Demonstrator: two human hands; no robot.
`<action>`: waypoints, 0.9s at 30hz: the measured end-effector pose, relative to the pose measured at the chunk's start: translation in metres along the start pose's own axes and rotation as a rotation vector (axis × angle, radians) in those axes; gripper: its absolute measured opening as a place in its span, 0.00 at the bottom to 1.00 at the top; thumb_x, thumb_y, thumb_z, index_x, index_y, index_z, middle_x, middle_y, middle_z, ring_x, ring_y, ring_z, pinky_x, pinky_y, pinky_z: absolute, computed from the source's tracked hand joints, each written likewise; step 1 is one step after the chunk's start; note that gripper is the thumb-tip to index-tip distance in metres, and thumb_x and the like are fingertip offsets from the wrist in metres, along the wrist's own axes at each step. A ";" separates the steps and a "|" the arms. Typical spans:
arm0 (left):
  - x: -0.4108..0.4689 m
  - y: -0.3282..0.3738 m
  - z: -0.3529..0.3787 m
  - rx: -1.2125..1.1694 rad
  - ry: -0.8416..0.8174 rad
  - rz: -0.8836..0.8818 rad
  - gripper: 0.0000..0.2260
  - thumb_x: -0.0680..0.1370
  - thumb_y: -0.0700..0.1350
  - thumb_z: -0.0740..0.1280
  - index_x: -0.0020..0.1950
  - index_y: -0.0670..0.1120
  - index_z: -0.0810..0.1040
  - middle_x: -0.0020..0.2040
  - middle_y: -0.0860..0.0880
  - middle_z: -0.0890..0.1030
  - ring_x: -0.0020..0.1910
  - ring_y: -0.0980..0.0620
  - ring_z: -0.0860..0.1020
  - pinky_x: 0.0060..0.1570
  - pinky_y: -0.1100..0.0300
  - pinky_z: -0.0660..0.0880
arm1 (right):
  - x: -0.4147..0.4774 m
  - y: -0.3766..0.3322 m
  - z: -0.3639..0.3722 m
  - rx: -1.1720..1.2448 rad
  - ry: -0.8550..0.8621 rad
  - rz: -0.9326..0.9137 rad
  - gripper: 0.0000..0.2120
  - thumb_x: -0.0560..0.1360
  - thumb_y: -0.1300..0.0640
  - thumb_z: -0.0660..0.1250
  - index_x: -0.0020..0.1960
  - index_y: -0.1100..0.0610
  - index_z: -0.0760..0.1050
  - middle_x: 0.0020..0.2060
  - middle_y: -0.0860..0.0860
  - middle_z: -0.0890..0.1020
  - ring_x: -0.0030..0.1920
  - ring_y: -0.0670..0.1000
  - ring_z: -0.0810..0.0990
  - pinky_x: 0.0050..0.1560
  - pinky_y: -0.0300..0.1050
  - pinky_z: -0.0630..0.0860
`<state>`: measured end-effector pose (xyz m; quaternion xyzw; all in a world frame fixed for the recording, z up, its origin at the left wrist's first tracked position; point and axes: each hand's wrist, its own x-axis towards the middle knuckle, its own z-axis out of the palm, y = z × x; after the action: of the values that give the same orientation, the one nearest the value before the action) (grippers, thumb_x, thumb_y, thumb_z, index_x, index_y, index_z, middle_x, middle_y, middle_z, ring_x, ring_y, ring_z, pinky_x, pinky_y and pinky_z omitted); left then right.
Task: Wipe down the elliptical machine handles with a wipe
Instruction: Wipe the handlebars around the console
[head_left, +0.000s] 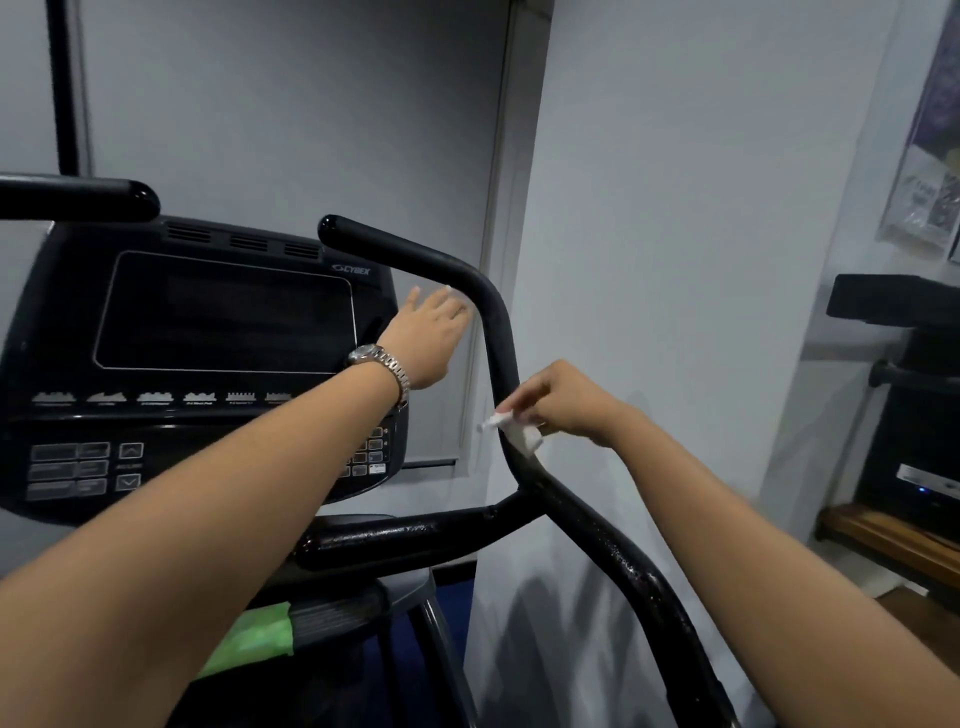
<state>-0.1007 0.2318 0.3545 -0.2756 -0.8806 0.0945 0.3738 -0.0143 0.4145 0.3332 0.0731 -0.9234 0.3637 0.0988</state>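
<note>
The black right handle (496, 332) of the elliptical machine curves up from lower right and bends left at the top. My right hand (566, 402) pinches a small white wipe (519, 434) against the handle's upright part, just above the joint with a lower crossbar (405, 535). My left hand (434, 340), with a metal watch on the wrist, is spread open beside the handle's upper bend, fingertips at or near the bar. The left handle (78, 197) ends at the upper left, untouched.
The black console (223, 312) with a dark screen and buttons fills the left. A green packet (249, 639) lies on a shelf below it. White wall sits close behind the handle. Another dark machine (914, 415) stands at the far right.
</note>
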 end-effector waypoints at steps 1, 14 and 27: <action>-0.011 0.000 0.003 -0.149 -0.001 -0.037 0.25 0.76 0.38 0.61 0.73 0.44 0.62 0.72 0.46 0.64 0.73 0.46 0.60 0.72 0.46 0.57 | -0.001 -0.003 0.001 0.084 0.032 0.004 0.16 0.71 0.75 0.60 0.46 0.61 0.83 0.36 0.55 0.80 0.37 0.50 0.75 0.35 0.37 0.76; -0.129 0.030 -0.003 -1.647 -0.183 -0.469 0.09 0.73 0.39 0.72 0.51 0.37 0.80 0.46 0.41 0.84 0.43 0.49 0.82 0.49 0.55 0.79 | -0.046 -0.015 0.079 0.756 0.036 0.177 0.06 0.74 0.71 0.66 0.45 0.63 0.80 0.40 0.56 0.84 0.40 0.52 0.83 0.40 0.46 0.80; -0.207 0.048 0.013 -0.770 0.283 -0.088 0.04 0.70 0.42 0.73 0.43 0.50 0.83 0.41 0.56 0.81 0.45 0.57 0.77 0.43 0.54 0.77 | -0.095 -0.005 0.152 1.368 0.033 0.476 0.12 0.73 0.58 0.71 0.52 0.65 0.77 0.47 0.62 0.84 0.43 0.55 0.84 0.39 0.43 0.83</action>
<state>0.0275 0.1565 0.2019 -0.3674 -0.8026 -0.2967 0.3644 0.0594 0.3130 0.2054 -0.0899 -0.4785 0.8727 -0.0370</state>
